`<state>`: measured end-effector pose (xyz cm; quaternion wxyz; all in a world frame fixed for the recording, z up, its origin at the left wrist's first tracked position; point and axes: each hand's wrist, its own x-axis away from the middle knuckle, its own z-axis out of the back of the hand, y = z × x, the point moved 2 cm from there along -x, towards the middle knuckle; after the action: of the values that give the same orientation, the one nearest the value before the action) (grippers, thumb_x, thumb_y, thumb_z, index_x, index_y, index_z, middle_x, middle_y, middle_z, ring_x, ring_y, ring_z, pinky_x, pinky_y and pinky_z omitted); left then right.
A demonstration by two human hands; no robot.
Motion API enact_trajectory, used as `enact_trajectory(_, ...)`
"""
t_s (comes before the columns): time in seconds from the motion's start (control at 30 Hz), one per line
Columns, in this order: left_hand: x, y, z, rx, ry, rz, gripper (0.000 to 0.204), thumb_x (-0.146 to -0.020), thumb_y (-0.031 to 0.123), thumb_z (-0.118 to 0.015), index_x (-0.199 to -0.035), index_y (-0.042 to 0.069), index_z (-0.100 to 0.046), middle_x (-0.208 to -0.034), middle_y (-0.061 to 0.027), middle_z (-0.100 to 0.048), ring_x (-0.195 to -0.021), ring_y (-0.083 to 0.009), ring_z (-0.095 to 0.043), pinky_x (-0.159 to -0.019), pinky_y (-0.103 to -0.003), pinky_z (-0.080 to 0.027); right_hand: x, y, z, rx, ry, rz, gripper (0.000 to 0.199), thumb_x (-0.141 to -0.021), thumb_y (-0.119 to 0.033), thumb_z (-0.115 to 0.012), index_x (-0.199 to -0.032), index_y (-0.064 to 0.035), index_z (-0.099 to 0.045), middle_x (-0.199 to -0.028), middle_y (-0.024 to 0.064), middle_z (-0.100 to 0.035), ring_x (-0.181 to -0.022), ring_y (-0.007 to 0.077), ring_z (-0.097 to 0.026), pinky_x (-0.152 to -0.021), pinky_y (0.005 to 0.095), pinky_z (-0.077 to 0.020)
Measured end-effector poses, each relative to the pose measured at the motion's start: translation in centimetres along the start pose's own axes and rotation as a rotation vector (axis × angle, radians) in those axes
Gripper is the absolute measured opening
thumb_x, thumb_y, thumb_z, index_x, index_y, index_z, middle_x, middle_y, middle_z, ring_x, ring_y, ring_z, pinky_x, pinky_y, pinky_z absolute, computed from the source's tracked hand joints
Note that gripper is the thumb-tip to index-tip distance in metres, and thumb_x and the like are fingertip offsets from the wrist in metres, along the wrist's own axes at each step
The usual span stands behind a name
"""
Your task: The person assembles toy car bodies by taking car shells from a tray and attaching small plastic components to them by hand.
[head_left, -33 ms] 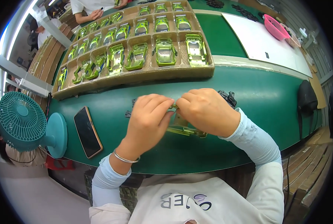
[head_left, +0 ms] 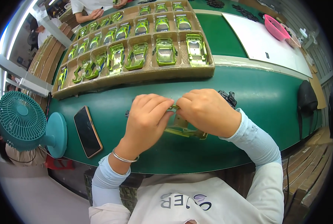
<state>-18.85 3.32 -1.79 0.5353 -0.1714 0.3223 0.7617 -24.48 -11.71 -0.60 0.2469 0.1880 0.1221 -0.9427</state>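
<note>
A green, partly clear toy car body shell [head_left: 186, 133] is held above the table between my two hands. My left hand [head_left: 146, 115] pinches at its far edge with thumb and forefinger. Right beside those fingertips, my right hand [head_left: 207, 112] is closed on the same shell with curled fingers. Most of the shell is covered by my hands. Small black plastic parts [head_left: 228, 98] lie just beyond my right hand, and another dark part [head_left: 127, 113] peeks out left of my left hand.
A divided cardboard tray [head_left: 136, 78] of green car shells stands at the back. To the left are a phone [head_left: 88, 131] and a teal fan [head_left: 22, 115]. Pink basket [head_left: 275, 28], white board [head_left: 265, 46] and black bag [head_left: 307, 99] are at right. Another person's hand [head_left: 96, 14] shows behind the tray.
The car shell has tilted slightly between my fingers, its near edge now looking broader. My left hand has shifted a little, covering more of the black parts behind it.
</note>
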Motion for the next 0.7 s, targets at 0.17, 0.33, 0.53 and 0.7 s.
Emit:
enact_trajectory(0.17,0.4,-0.4,0.2,0.008,-0.081,0.009,0.021,-0.062,0.005,-0.067,-0.079,0.004,-0.055,-0.074,-0.0070,-0.056,-0.069,-0.0240,-0.054,-0.065,-0.036,-0.042,0.1,-0.1,-0.1,-0.362,-0.205,-0.185,0.017,-0.074,-0.013,-0.060,-0.084,-0.0002,-0.057,-0.070,0.0138,-0.059,-0.065,0.0320,-0.056,-0.058,0.0368,-0.0453)
enact_trajectory(0.33,0.5,0.0,0.3,-0.056,-0.143,0.002,0.020,-0.061,0.005,-0.067,-0.075,0.004,-0.053,-0.069,-0.0076,-0.053,-0.064,-0.0241,-0.053,-0.058,-0.034,-0.041,-0.3,0.3,0.4,-0.592,-0.186,-0.391,0.017,-0.078,-0.009,-0.056,-0.091,0.0019,-0.057,-0.072,0.0139,-0.060,-0.065,0.0254,-0.059,-0.060,0.0314,-0.0465)
enact_trajectory(0.53,0.8,-0.6,0.3,0.061,-0.004,-0.062,0.019,-0.062,0.002,-0.066,-0.074,0.002,-0.051,-0.064,-0.0094,-0.048,-0.055,-0.0256,-0.050,-0.048,-0.034,-0.039,-0.6,0.4,1.6,-1.095,-0.021,-0.411,0.021,-0.075,-0.003,-0.057,-0.095,0.0034,-0.059,-0.075,0.0101,-0.061,-0.068,0.0141,-0.058,-0.061,0.0256,-0.0466)
enact_trajectory(0.7,0.8,0.0,0.0,0.210,0.035,-0.058,0.019,-0.063,0.000,-0.066,-0.077,0.000,-0.052,-0.063,-0.0103,-0.049,-0.054,-0.0266,-0.050,-0.048,-0.034,-0.040,-0.6,0.6,1.5,-0.844,-0.027,-0.177,0.018,-0.071,-0.001,-0.065,-0.089,-0.0031,-0.063,-0.079,0.0066,-0.057,-0.069,0.0163,-0.058,-0.061,0.0271,-0.0465)
